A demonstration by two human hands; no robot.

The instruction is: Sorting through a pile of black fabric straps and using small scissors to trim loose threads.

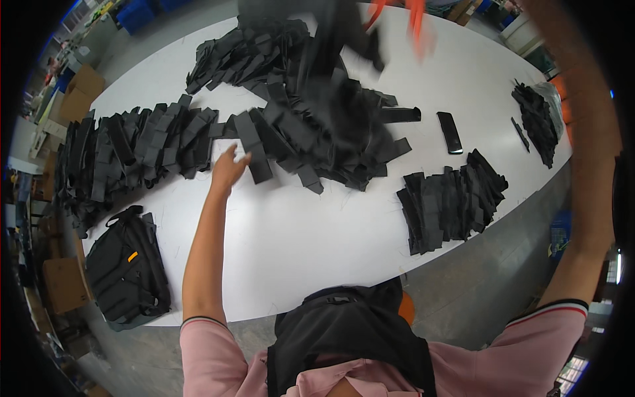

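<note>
My left hand (230, 169) reaches over the white table with its fingers apart. Its thumb and fingertips are beside a flat black fabric strip (253, 147), at the left edge of a large loose heap of black strips (331, 135); I cannot tell whether they touch it. Above that heap, a dark bundle of pieces (331, 40) is smeared by motion. My right arm is raised along the right edge of the view, and its hand runs out past the top. Blurred orange strips (417, 26) show near the far edge.
Rows of black strips (139, 145) lie at left, with a smaller stack (453, 202) at right and another pile (537, 122) by the right edge. A phone (450, 132) rests between them. A black backpack (129, 268) sits at the near left of the table (291, 245).
</note>
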